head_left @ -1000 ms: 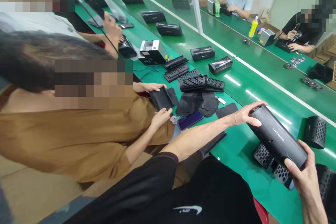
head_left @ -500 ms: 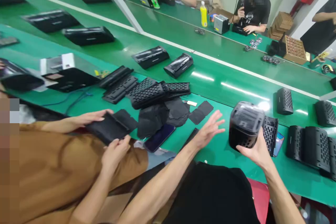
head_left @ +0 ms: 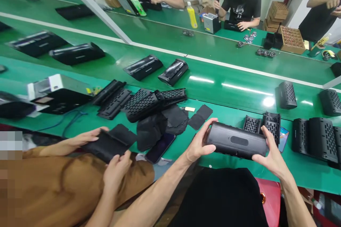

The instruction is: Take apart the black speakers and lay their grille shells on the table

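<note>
A long black speaker housing (head_left: 237,140) is held level above the green bench, between my two hands. It shows a smooth face with a darker oval recess. My left hand (head_left: 201,142) grips its left end, thumb in front. Its right end is in my right hand (head_left: 270,150), with the thumb along the lower edge. Behind the housing lie perforated black shells (head_left: 271,126), partly covered by it and my right fingers. A phone (head_left: 283,138) with a bright screen sits beside them.
At left, a co-worker's hands (head_left: 117,165) hold a black piece. Near them are black sheets (head_left: 151,131), a dark phone (head_left: 160,148) and a pile of perforated shells (head_left: 145,106). More housings (head_left: 315,138) stand at right. Several finished-looking units (head_left: 173,72) rest on the green belt (head_left: 213,64); people work beyond it.
My left hand, open and empty before, has closed on the housing's left end. The housing has turned from end-on to lengthwise across my view. The camera view has shifted slightly.
</note>
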`<state>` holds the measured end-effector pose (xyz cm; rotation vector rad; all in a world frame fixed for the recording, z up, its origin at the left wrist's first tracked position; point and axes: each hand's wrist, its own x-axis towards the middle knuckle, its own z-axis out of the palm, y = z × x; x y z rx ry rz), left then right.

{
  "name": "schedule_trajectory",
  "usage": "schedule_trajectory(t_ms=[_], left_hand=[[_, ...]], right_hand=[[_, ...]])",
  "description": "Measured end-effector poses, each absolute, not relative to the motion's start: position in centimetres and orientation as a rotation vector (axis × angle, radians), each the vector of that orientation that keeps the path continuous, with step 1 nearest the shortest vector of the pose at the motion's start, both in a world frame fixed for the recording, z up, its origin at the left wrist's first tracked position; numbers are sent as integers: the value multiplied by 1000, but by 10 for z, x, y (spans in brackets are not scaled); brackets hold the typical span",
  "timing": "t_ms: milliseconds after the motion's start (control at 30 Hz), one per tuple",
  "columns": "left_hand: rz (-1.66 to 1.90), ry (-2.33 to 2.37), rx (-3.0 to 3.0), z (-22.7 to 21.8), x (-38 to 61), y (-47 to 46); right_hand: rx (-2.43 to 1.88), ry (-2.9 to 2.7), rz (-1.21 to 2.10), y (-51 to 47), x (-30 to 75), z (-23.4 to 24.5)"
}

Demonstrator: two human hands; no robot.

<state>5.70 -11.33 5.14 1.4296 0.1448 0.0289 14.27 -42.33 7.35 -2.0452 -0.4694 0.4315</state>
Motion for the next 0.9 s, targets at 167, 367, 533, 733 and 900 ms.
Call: schedule_trajectory(t_ms=[167, 367, 533, 733, 900], left_hand=[[-87, 131, 1362, 45, 68, -115], [-102, 134, 1408, 47, 72, -119], [-32, 152, 1447, 56, 73, -130], [-114, 232, 1445, 53, 84, -132], [-168, 207, 1381, 52, 77, -130]], right_hand=[[-1718, -164, 508, -430, 128, 58], [-1813, -172, 470, -436, 123, 77], [-1880, -205, 354, -446, 125, 73], [-1838, -24, 484, -446, 142, 54], [-1834, -70, 532, -444, 141, 66]])
